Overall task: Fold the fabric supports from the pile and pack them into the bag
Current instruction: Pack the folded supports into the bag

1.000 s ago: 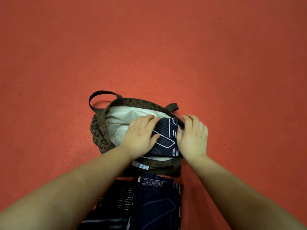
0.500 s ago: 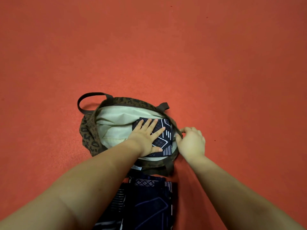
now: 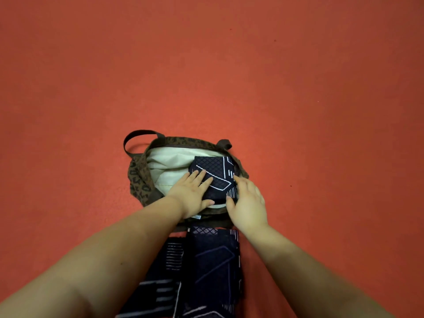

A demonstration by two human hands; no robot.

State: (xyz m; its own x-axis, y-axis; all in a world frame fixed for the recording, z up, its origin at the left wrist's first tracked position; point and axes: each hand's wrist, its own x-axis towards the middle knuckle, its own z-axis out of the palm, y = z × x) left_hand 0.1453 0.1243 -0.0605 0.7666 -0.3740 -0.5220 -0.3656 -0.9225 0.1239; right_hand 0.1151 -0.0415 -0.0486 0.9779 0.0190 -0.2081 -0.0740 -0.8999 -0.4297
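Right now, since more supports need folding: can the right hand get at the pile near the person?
Probably yes. The right hand rests open at the folded support in the bag, holding nothing. The pile lies just behind its wrist, uncovered on that side.

An orange-red floor [image 3: 298, 88] is seen across the whole view, from the near edge to the far edge and out to both sides. Its surface is matte and faintly mottled. A few small dark specks [image 3: 274, 40] are scattered toward the far right. The light is even, and slightly dimmer toward the corners.
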